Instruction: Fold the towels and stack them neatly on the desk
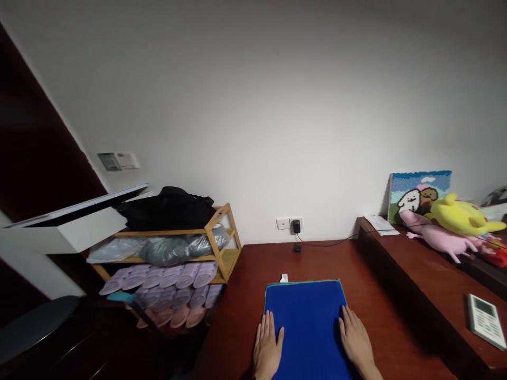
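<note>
The rectangular blue cloth with green edging [309, 322], lying flat on the reddish-brown wooden desk [245, 295], looks light, soft and floppy. Both hands, left [268, 351] and right [356, 338], rest open and apart at its side edges, good places to pinch it.

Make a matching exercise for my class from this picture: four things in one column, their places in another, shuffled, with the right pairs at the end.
Things
1. Black bag
2. Blue cloth
3. Calculator
4. Black power adapter

Places
A. Plugged in low on the white wall
B. On the raised brown ledge at the right
C. On top of the wooden shoe rack
D. Flat on the reddish-brown table, with the left hand and the right hand at its sides

Right pairs: 1-C, 2-D, 3-B, 4-A
</note>
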Available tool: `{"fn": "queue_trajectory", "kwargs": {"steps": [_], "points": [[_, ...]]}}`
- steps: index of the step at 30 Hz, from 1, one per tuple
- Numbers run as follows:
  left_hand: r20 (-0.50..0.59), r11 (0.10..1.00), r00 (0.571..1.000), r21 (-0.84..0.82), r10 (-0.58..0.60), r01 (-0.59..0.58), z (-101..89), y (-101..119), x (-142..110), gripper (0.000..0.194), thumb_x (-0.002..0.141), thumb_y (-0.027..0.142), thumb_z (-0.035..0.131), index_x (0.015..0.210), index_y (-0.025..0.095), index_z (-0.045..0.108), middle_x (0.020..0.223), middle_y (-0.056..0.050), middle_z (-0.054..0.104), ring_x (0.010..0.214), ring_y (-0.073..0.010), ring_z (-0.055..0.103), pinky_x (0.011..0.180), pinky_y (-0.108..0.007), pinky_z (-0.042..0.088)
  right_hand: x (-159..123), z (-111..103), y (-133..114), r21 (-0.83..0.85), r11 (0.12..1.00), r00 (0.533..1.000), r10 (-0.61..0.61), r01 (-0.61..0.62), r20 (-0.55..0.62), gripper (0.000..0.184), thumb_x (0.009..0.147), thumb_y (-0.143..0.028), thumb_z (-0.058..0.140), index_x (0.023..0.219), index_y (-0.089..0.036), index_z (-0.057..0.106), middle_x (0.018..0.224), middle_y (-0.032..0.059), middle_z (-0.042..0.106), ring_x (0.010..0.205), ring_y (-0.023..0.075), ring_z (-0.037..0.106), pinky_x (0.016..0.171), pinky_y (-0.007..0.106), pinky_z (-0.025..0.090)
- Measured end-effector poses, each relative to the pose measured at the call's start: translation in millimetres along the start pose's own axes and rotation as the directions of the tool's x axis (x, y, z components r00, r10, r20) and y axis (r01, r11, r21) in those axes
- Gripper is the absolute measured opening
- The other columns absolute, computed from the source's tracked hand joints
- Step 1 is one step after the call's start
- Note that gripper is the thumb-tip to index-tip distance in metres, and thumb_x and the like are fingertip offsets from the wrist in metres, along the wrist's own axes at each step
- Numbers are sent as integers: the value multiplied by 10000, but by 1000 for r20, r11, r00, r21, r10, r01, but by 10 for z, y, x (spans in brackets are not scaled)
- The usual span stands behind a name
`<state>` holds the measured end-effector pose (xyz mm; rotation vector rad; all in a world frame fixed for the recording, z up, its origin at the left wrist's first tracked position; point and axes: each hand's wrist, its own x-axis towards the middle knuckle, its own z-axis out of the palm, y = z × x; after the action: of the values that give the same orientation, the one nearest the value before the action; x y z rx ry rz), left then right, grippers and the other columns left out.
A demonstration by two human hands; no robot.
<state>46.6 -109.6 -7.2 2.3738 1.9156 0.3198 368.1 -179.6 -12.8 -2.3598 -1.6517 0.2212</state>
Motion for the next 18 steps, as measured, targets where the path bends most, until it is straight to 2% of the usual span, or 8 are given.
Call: {"fn": "queue_trajectory", "kwargs": {"steps": [3, 6, 9, 12, 15, 18], "points": [[-41, 1000, 999, 26, 10, -9, -8, -68, 85, 708, 1027, 532, 291, 1559, 77, 396, 1633, -137, 362, 1513, -282, 361, 1264, -468, 310, 332, -185, -190, -5, 998, 998, -55, 55, -33, 685, 1020, -448, 177, 1580, -106, 375, 1648, 88, 340, 1534, 265, 296, 1272, 458, 211], [-132, 1000, 991, 31, 6, -2, -75, -77, 293, 627, 1033, 460, 303, 1510, 100, 494, 1582, -137, 471, 1482, -288, 422, 1249, -477, 340, 674, -299, -322, -8, 997, 997, -83, 83, 10, 649, 1024, -435, 216, 1592, -156, 357, 1668, 55, 303, 1558, 257, 223, 1275, 463, 189], [-157, 993, 981, -13, 117, -120, -139, 63, 604, 563, 1032, 411, 329, 1509, 171, 507, 1596, -95, 466, 1489, -274, 413, 1243, -485, 351, 877, -236, -316, -8, 996, 994, -87, 87, 63, 628, 1027, -433, 235, 1603, -205, 331, 1687, 33, 260, 1565, 255, 191, 1270, 466, 198], [-95, 961, 960, -61, 262, -268, -137, 267, 949, 526, 1034, 408, 358, 1527, 275, 481, 1636, -37, 412, 1515, -248, 367, 1256, -482, 320, 940, -55, -221, 14, 995, 994, -103, 103, 29, 637, 1029, -450, 224, 1615, -211, 297, 1694, 34, 245, 1567, 242, 181, 1271, 455, 204], [-19, 981, 983, -61, 184, -185, -66, 306, 1211, 527, 1037, 424, 356, 1530, 282, 476, 1642, -50, 401, 1525, -254, 346, 1257, -493, 302, 963, 95, -146, 43, 993, 994, -109, 110, -11, 668, 1029, -486, 195, 1620, -185, 277, 1691, 35, 253, 1568, 231, 179, 1278, 445, 198], [-14, 995, 996, -42, 86, -87, 24, 149, 1328, 604, 1035, 527, 326, 1565, 252, 414, 1655, -63, 369, 1543, -261, 303, 1264, -504, 276, 986, 143, -132, 57, 994, 996, -90, 91, -23, 692, 1028, -504, 166, 1625, -166, 254, 1692, 29, 241, 1570, 228, 175, 1276, 442, 212]]}}
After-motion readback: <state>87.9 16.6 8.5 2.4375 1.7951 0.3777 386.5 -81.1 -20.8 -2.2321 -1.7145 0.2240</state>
